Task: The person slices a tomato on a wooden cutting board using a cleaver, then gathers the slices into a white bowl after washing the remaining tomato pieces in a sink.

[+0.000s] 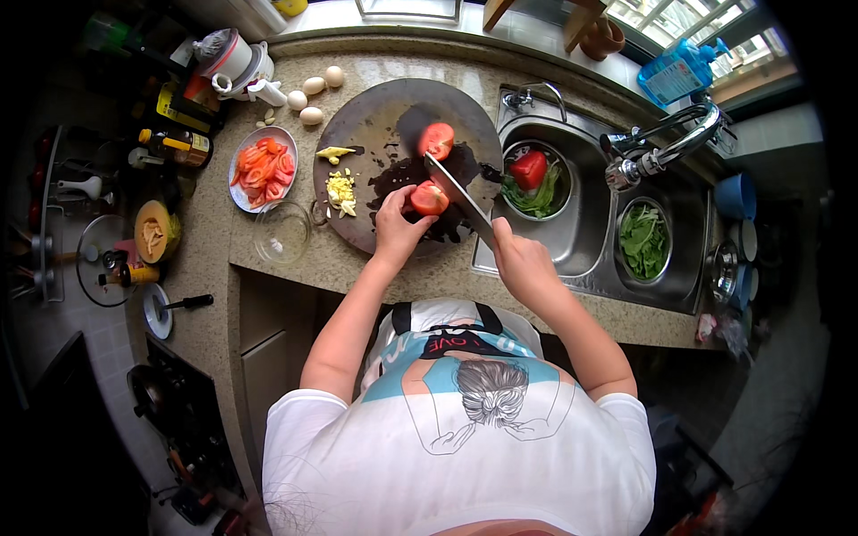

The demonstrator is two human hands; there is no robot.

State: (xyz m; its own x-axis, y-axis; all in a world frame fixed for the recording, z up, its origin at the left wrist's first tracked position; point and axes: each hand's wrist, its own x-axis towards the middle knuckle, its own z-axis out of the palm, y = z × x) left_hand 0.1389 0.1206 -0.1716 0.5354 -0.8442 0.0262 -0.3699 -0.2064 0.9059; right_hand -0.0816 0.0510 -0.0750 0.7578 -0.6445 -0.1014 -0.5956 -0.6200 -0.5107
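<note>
On a round chopping board [369,231] lie two tomato pieces with cut faces showing. My left hand [397,229] holds the nearer tomato piece [430,198] from its left side. My right hand [526,262] grips a kitchen knife by its handle, which the fingers hide. Its wide blade [462,199] slants up and left between the two pieces, the tip by the farther tomato half [437,140]. Chopped garlic or ginger [342,193] sits in a small heap on the board's left, below a knob of peeled ginger [334,153]. Dark wet patches cover the board's middle.
Left of the board stand a plate of tomato wedges [263,173] and a glass bowl [282,231]. Several eggs [314,86] lie behind them. At right, a double steel sink [583,241] holds a bowl with a red pepper [528,170] and greens, and a basket of leafy greens [643,241].
</note>
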